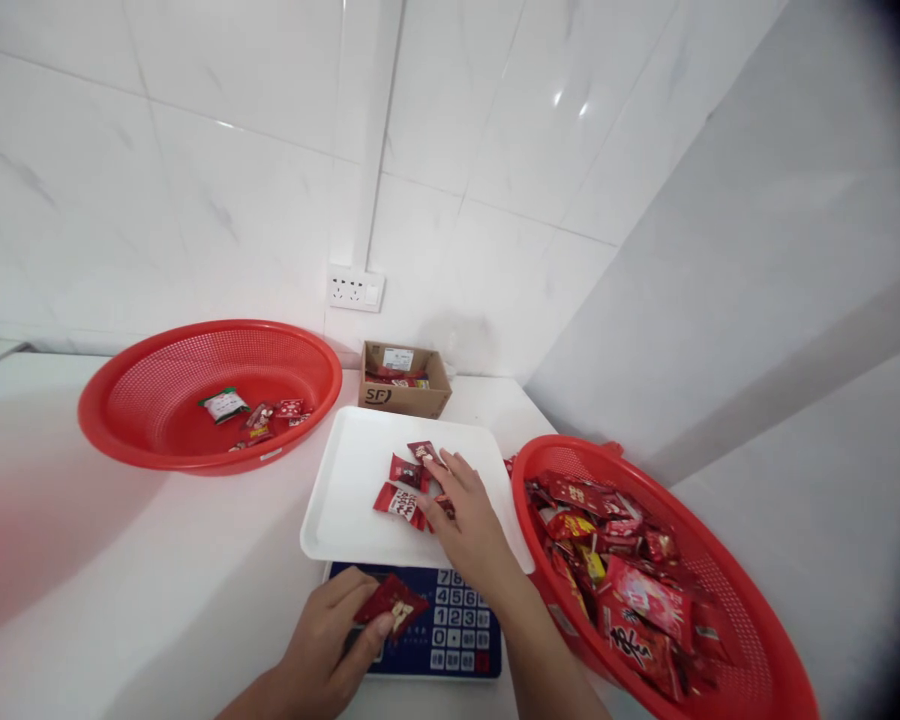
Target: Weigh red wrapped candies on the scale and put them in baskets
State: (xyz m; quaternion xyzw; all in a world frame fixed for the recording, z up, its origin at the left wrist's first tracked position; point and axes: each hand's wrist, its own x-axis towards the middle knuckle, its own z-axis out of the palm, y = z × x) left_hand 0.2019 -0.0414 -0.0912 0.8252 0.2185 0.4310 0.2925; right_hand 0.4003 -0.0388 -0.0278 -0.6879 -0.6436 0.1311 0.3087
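Note:
In the head view, my left hand [337, 632] pinches a dark red snack packet [394, 603] between thumb and fingers, above the keypad of a blue digital scale [457, 640]. Across the white tray [349, 450] on the scale reaches my right hand [461, 510], its fingers stretched out and apart. Several small red packets lie beneath and beside those fingertips, among them a red-and-white packet [400, 504] and a dark red one [406, 472]. Part of this group is hidden by the right hand. Whether the fingertips press on a packet I cannot tell.
A red plastic basket [765, 600] at the right is heaped with red packets. Another red basket [150, 370] at the left holds several packets, one of them green and white [225, 404]. Behind the tray, a cardboard box [412, 400] with packets stands near the tiled wall.

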